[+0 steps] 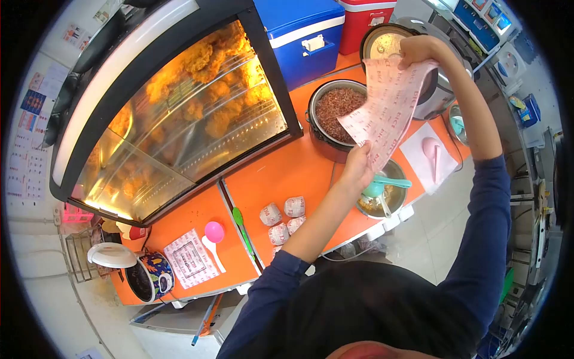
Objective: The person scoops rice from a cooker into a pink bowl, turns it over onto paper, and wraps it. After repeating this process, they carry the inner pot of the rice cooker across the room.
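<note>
A sheet of pink-and-white printed wrapping paper is stretched between my two hands. My left hand pinches its lower corner, and my right hand grips the upper edge. Behind the sheet sits a pot of reddish-brown rice, partly covered by it. Another round container with pale contents is near my right hand. Below my left hand stands a metal bowl with a green ladle and a white-handled utensil in it. Several small wrapped parcels lie left of my forearm.
A lit glass cabinet with fried pieces stands at left. Blue and red cooler boxes are behind the pot. On the orange counter lie a green utensil, a pink scoop and printed papers. A patterned pot is at left.
</note>
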Motion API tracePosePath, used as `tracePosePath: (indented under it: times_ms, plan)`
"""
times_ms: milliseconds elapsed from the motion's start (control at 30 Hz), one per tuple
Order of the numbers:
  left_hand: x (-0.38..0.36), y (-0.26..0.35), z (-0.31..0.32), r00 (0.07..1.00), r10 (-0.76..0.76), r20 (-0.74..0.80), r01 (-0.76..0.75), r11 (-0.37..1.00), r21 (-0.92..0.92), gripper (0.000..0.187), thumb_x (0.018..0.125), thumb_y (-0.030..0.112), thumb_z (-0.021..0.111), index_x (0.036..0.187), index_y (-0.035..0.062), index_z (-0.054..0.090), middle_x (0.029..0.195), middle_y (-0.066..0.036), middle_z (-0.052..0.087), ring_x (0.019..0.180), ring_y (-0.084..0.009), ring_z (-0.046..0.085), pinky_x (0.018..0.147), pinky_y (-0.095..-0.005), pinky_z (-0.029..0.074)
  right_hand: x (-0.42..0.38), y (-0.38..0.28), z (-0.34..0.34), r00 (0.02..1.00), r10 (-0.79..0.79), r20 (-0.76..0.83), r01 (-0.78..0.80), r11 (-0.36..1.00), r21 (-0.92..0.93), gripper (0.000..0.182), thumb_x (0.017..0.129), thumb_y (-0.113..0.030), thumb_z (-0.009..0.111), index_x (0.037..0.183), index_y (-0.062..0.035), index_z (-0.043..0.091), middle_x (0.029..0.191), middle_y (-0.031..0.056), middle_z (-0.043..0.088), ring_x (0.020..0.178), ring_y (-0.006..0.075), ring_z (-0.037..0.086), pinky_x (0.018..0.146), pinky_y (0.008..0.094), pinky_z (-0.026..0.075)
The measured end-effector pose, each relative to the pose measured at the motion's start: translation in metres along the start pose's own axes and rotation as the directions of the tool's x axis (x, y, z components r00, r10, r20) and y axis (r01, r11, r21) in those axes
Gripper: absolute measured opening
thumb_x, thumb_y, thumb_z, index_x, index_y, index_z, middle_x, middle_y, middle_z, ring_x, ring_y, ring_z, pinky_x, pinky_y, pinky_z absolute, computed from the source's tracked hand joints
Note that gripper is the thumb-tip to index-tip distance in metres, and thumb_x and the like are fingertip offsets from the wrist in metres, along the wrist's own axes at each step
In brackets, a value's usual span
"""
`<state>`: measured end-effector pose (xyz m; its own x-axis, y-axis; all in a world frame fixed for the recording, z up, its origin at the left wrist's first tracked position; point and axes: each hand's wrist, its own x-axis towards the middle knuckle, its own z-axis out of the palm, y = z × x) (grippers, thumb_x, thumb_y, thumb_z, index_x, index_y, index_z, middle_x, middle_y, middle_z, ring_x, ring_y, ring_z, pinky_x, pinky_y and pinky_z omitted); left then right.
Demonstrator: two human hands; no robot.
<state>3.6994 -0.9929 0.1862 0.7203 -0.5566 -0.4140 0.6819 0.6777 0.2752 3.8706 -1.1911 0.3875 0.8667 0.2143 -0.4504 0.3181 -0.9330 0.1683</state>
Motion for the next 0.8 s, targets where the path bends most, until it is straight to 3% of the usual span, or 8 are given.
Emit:
tracePosePath:
  times_ms: [233, 267, 300, 333, 467, 600, 700, 800]
  plan:
    - [-0.085, 0.030, -0.026, 0.915, 0.404, 0.000, -0.370, 0.839, 0.399, 0.041, 0.100, 0.018, 0.040, 0.137, 0.0007, 0.031, 0.130, -0.016, 0.048, 0.117, -0.0228, 0.052, 0.095, -0.0370, 0.048, -0.083, 0.003, 0.048, 0.954, 0.199, -0.225, -0.069, 0.874, 0.480, 0.038, 0.081, -0.033, 0.067, 0.083, 0.0044, 0.066, 0.068, 0.0169, 0.061, 0.063, 0.0250, 0.059, 0.059, 0.0376, 0.044]
    - [-0.112, 0.047, -0.034, 0.861, 0.509, 0.012, -0.420, 0.695, 0.584, 0.043, 0.101, 0.022, 0.040, 0.137, 0.0010, 0.033, 0.129, -0.016, 0.049, 0.116, -0.0214, 0.052, 0.094, -0.0349, 0.048, -0.080, 0.012, 0.057, 0.731, 0.398, -0.554, -0.070, 0.852, 0.520, 0.042, 0.083, -0.039, 0.064, 0.086, 0.0034, 0.066, 0.071, 0.0158, 0.063, 0.066, 0.0276, 0.060, 0.061, 0.0385, 0.047]
    - [-0.142, 0.067, -0.046, 0.814, 0.579, 0.047, -0.399, 0.499, 0.770, 0.044, 0.101, 0.026, 0.039, 0.136, -0.0003, 0.037, 0.130, -0.015, 0.048, 0.115, -0.0208, 0.051, 0.096, -0.0339, 0.045, -0.075, 0.025, 0.068, 0.366, 0.534, -0.762, -0.052, 0.829, 0.556, 0.047, 0.085, -0.045, 0.061, 0.090, 0.0024, 0.066, 0.075, 0.0147, 0.065, 0.070, 0.0302, 0.062, 0.064, 0.0395, 0.049]
    - [-0.171, 0.084, -0.073, 0.786, 0.618, 0.004, -0.325, 0.408, 0.853, 0.047, 0.101, 0.028, 0.039, 0.137, -0.0020, 0.037, 0.131, -0.015, 0.049, 0.117, -0.0215, 0.050, 0.100, -0.0335, 0.040, -0.060, 0.057, 0.083, 0.281, 0.439, -0.854, -0.268, 0.890, 0.369, 0.052, 0.087, -0.051, 0.057, 0.109, -0.0046, 0.063, 0.096, 0.0161, 0.065, 0.086, 0.0299, 0.062, 0.076, 0.0361, 0.048]
    - [-0.308, 0.142, -0.200, 0.552, 0.822, -0.139, 0.146, 0.069, 0.987, 0.050, 0.100, 0.030, 0.043, 0.137, -0.0035, 0.039, 0.140, -0.019, 0.043, 0.131, -0.0261, 0.038, 0.109, -0.0341, 0.028, 0.013, 0.091, 0.145, 0.379, 0.594, -0.710, 0.284, 0.656, 0.699, 0.047, 0.092, -0.045, 0.051, 0.124, -0.0103, 0.056, 0.103, 0.0193, 0.058, 0.100, 0.0351, 0.055, 0.087, 0.0368, 0.043]
    - [-0.447, 0.159, -0.293, 0.489, 0.781, -0.389, -0.007, 0.449, 0.894, 0.045, 0.099, 0.015, 0.044, 0.140, -0.0014, 0.036, 0.136, -0.013, 0.046, 0.123, -0.0196, 0.044, 0.104, -0.0292, 0.033, 0.008, 0.016, 0.132, 0.249, 0.399, -0.882, 0.136, 0.888, 0.440, 0.040, 0.095, -0.034, 0.050, 0.124, -0.0082, 0.054, 0.104, 0.0167, 0.055, 0.098, 0.0351, 0.055, 0.084, 0.0398, 0.044]
    - [-0.529, 0.173, -0.391, 0.466, 0.763, -0.449, 0.211, 0.397, 0.893, 0.043, 0.097, 0.014, 0.043, 0.137, 0.0000, 0.039, 0.130, -0.011, 0.051, 0.119, -0.0190, 0.047, 0.101, -0.0308, 0.036, 0.000, -0.091, 0.144, 0.286, 0.114, -0.952, -0.115, 0.990, 0.084, 0.060, 0.082, -0.041, 0.063, 0.133, -0.0132, 0.048, 0.110, 0.0135, 0.054, 0.103, 0.0315, 0.052, 0.081, 0.0409, 0.043]
    - [-0.561, 0.180, -0.456, 0.483, 0.684, -0.547, -0.013, 0.630, 0.776, 0.040, 0.097, 0.011, 0.034, 0.133, -0.0005, 0.045, 0.129, -0.012, 0.053, 0.117, -0.0206, 0.051, 0.099, -0.0324, 0.041, 0.021, -0.192, 0.211, 0.372, -0.139, -0.918, -0.217, 0.948, -0.232, 0.072, 0.078, -0.053, 0.057, 0.141, -0.0195, 0.042, 0.121, 0.0043, 0.051, 0.110, 0.0204, 0.048, 0.093, 0.0437, 0.037]
